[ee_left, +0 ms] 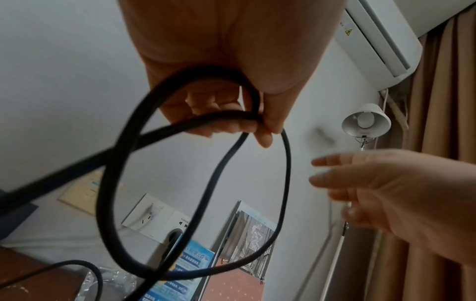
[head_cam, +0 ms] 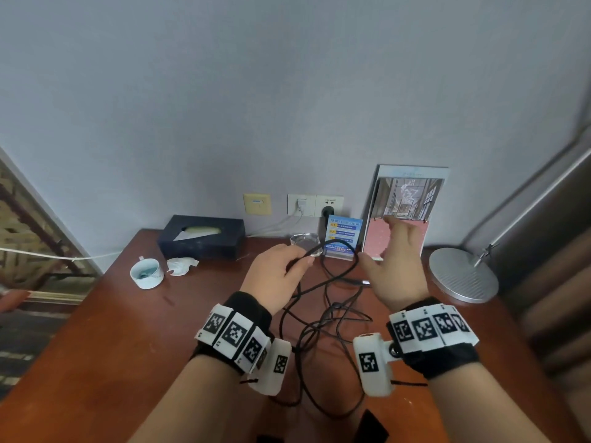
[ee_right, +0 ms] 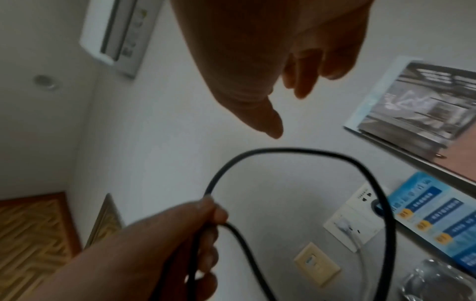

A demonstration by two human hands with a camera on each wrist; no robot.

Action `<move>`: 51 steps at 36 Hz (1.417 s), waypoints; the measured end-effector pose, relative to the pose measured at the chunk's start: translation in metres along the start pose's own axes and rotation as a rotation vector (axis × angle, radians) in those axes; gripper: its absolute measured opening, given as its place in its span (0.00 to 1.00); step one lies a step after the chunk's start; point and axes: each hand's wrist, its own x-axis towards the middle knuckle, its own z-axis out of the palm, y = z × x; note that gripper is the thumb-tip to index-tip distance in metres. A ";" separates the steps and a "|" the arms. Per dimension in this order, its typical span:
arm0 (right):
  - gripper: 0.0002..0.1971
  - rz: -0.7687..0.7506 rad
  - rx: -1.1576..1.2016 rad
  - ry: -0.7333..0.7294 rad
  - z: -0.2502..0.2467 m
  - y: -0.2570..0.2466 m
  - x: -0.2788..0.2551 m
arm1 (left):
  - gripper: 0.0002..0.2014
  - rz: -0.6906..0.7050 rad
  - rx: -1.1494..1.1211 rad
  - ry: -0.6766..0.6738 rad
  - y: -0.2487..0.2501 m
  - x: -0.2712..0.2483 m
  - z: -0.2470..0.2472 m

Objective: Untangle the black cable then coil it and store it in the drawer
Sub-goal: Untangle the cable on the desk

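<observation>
Left hand: the left hand is raised over the middle of the counter, its thumb and fingers pinching the black cable where two strands cross.
Held loop: from that pinch a loop of the cable curves out toward 3 o'clock, in front of the blue sign, and drops back down; the left wrist view shows a second, wider loop hanging below the hand.
Right hand: the right hand hovers at 3 o'clock of the left one, just beside the loop and not touching it; its fingers are straight and loosely spread, the thumb standing apart, holding nothing.
Rest of the cable: it lies in tangled loops on the counter between the two wrists, reaching to the near edge at 6 o'clock.
Counter, 12 o'clock side: the blue sign stands by the wall with a clear glass dish just at its 9 o'clock, and a picture booklet leans on the wall at its 3 o'clock.
Counter, 10 o'clock side: a dark tissue box, with a crumpled tissue and a white cup in front of it.
Counter, 3 o'clock side: the round silver base of a lamp.
Wall: a white socket plate with plugs in it, and a yellow plate beside it.
</observation>
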 end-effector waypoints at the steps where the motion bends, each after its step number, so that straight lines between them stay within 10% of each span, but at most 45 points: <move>1: 0.33 -0.083 -0.019 0.008 0.000 -0.005 -0.002 | 0.09 0.006 0.007 0.004 0.001 0.000 0.001; 8: 0.22 -0.565 -0.078 -0.216 0.021 -0.027 -0.020 | 0.05 0.108 0.050 -0.081 0.019 0.003 0.009; 17: 0.03 -0.360 -0.036 -0.114 0.021 -0.009 -0.018 | 0.04 0.026 0.034 -0.060 0.006 0.001 0.008; 25: 0.11 0.161 0.526 0.067 0.013 -0.001 -0.003 | 0.11 -0.073 -0.021 -0.052 -0.017 -0.003 0.006; 30: 0.08 0.307 0.355 0.051 0.008 0.012 0.009 | 0.11 -0.133 -0.021 -0.054 -0.025 -0.004 0.004; 35: 0.26 0.022 0.013 0.031 0.003 0.002 0.001 | 0.09 -0.114 0.058 -0.048 -0.020 0.001 0.002; 41: 0.18 -0.420 -0.069 -0.243 0.025 -0.015 -0.008 | 0.04 -0.034 0.109 -0.078 -0.002 0.007 0.008; 51: 0.07 -0.376 -0.135 -0.333 0.037 -0.019 -0.016 | 0.11 0.008 0.117 -0.162 0.007 0.007 0.009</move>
